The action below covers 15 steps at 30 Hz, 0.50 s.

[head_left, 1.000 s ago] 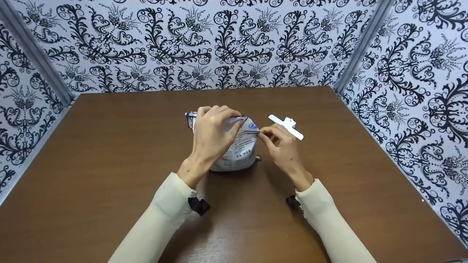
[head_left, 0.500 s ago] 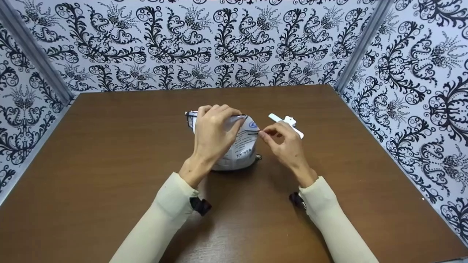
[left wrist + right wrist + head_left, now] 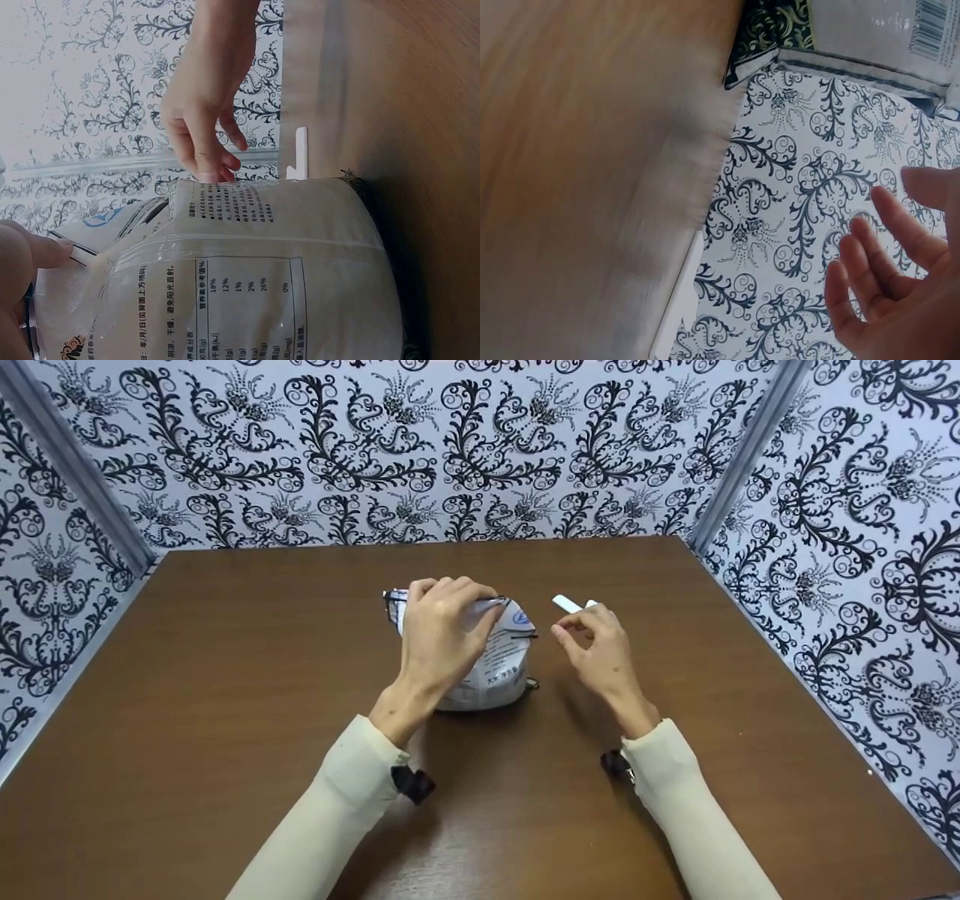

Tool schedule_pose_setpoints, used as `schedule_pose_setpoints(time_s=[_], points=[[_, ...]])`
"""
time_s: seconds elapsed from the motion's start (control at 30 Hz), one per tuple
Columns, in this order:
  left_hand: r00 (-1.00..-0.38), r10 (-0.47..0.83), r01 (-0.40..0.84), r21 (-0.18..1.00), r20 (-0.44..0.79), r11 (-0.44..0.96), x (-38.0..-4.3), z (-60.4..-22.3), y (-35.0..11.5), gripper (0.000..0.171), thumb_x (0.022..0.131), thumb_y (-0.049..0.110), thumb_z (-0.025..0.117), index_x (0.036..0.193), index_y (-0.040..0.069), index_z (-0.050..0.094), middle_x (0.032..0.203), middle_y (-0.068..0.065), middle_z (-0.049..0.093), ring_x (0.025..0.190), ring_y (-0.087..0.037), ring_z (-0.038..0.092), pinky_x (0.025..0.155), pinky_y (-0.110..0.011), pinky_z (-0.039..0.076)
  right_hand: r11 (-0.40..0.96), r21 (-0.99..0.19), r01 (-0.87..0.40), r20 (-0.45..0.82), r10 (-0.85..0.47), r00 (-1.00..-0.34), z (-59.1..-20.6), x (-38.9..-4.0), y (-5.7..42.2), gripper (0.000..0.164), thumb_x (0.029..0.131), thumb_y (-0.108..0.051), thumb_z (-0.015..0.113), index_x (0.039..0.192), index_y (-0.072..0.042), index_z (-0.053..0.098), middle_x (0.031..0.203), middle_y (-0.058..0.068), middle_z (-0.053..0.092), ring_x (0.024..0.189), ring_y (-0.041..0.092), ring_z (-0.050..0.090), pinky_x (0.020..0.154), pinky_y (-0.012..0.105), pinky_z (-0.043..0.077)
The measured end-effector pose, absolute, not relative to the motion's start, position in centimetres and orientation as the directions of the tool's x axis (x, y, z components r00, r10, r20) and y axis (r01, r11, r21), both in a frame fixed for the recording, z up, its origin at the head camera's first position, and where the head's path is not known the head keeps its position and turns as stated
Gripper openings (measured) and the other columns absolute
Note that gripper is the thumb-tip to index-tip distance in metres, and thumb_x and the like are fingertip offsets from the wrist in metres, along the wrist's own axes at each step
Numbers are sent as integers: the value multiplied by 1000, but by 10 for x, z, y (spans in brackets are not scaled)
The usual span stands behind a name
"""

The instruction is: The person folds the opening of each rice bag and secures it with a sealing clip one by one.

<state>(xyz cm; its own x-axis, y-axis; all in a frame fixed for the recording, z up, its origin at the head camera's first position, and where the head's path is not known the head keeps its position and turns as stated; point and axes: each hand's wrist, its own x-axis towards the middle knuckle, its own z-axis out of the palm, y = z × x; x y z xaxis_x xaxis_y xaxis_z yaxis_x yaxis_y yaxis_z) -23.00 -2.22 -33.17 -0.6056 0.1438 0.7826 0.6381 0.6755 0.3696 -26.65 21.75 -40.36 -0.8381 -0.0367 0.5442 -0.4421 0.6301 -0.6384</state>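
A printed plastic bag of rice stands upright on the table, its top edge folded over. My left hand grips that folded top from above and covers part of it; in the left wrist view, its thumb presses on the fold. Just right of the bag, my right hand hangs apart from it, holding nothing. The right wrist view shows its fingers loosely bent. Behind the right hand lies a white bag clip, partly hidden by it.
The brown wooden table extends to all sides of the bag. Patterned wall panels close off the back and both sides, with grey metal posts at the corners.
My right hand has let go of the bag's right corner and drawn back to the right, in front of the bag clip. The left hand keeps its grip on the top.
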Motion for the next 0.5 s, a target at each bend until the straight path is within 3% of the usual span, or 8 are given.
schedule_pose_setpoints(time_s=[0.5], points=[[-615,140,625,371,776,686,-229,-333,-23,13,91,23,79,101,15,79,97,2,80,90,-17,71,97,-39,43,712,-640,-288,407,-4,-913,-405,-278,238,24,94,-17,77,110,0,73,124,23,58,123,39,51,108,53,41]])
